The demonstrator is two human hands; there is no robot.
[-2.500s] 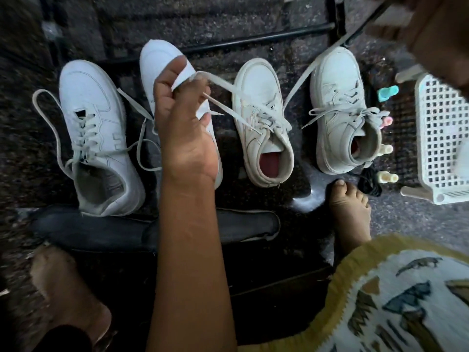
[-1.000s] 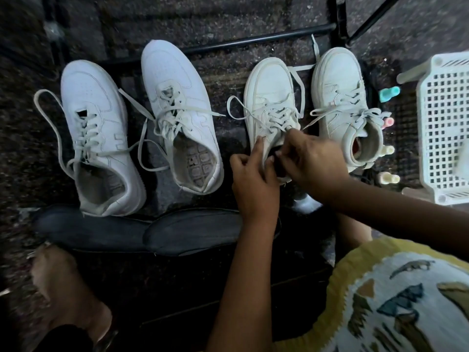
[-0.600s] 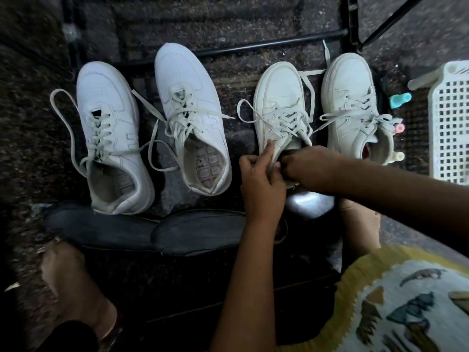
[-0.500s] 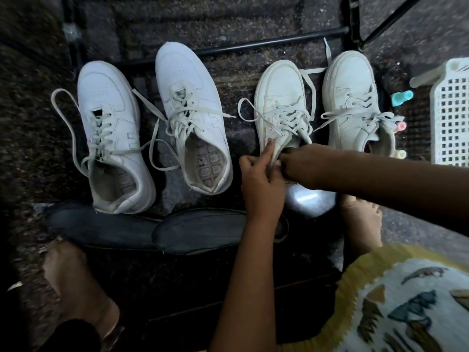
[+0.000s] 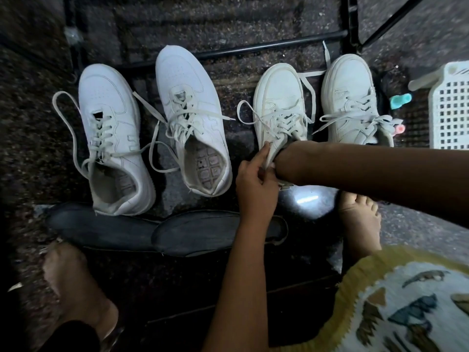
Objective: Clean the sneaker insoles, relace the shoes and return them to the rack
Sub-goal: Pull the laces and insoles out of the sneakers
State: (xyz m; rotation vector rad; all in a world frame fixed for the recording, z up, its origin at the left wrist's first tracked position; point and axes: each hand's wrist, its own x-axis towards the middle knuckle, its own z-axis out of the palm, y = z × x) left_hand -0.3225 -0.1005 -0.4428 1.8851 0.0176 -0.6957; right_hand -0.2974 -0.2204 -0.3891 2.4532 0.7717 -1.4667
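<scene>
Head view: right hand (image 5: 283, 161) inside cream sneaker (image 5: 278, 92)

so the right hand (image 5: 285, 162) is buried in the cream lace-up sneaker (image 5: 278, 92), can't tell what its fingers are doing in there. The right forearm (image 5: 368, 168) covers the heel of the off-white chunky sneaker (image 5: 350, 97) next door. The white plastic lattice basket (image 5: 449, 110) runs off the right edge, and the left arm (image 5: 243, 262) hides part of one dark grey flat insole (image 5: 198, 232).

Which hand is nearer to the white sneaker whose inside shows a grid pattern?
Left. The left hand grips the cream sneaker at its collar, just beside the white sneaker. The right hand is farther right, reaching into the cream sneaker.
</scene>
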